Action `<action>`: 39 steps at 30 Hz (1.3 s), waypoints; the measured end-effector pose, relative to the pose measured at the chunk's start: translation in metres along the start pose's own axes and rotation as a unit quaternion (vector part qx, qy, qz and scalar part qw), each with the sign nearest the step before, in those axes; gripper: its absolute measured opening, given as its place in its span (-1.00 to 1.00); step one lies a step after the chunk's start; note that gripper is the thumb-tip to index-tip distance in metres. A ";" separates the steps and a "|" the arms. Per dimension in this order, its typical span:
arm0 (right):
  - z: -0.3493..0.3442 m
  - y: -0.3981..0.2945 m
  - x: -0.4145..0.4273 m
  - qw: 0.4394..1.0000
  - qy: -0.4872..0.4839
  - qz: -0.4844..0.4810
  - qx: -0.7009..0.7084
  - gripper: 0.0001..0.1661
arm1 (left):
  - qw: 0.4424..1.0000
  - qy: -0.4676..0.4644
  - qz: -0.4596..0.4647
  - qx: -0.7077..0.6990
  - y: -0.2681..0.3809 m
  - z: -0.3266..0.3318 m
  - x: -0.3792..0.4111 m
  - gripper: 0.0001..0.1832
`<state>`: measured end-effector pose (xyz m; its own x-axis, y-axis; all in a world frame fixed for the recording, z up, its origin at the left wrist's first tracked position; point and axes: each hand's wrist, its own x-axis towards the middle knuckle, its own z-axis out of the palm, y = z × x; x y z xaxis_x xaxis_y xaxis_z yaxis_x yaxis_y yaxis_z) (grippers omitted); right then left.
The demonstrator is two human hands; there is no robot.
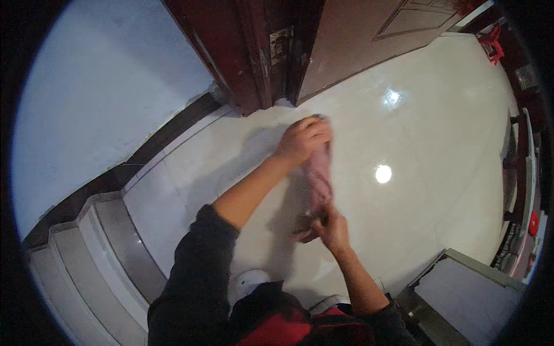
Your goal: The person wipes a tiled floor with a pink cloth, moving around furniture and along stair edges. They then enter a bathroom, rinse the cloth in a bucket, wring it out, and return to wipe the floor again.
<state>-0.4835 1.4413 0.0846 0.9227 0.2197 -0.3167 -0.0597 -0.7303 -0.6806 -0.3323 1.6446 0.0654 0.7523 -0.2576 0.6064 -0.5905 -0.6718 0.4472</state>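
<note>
A bunched, twisted pink cloth [319, 177] stretches between my two hands above the tiled floor. My left hand [305, 136] is closed around its upper end, farther from my body. A small dark bit of something shows just past the left fingertips, too blurred to name. Nearer to me, my right hand [332, 227] grips the lower end of the cloth. Motion blurs the fingers of the right hand, and part of the cloth inside both hands is hidden.
Ahead stands a dark red door frame [255, 56] with a brown door [359, 39] beside it. Stone steps [125, 242] lie at lower left, along a white wall [99, 86]. A grey-topped piece of furniture [467, 289] is at lower right. Glossy tiles [415, 142] cover the floor.
</note>
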 end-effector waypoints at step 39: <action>0.180 -0.095 -0.033 0.910 -0.169 -0.267 -0.267 -0.26 | 0.921 -0.209 -0.250 0.215 -0.091 -0.155 -0.176 -0.33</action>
<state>-0.5769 1.6198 0.0410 0.5896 0.7570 -0.2816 0.6407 -0.6507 -0.4075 -0.4559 1.8589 0.0199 0.9984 -0.0257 0.0500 -0.0372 -0.9686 0.2458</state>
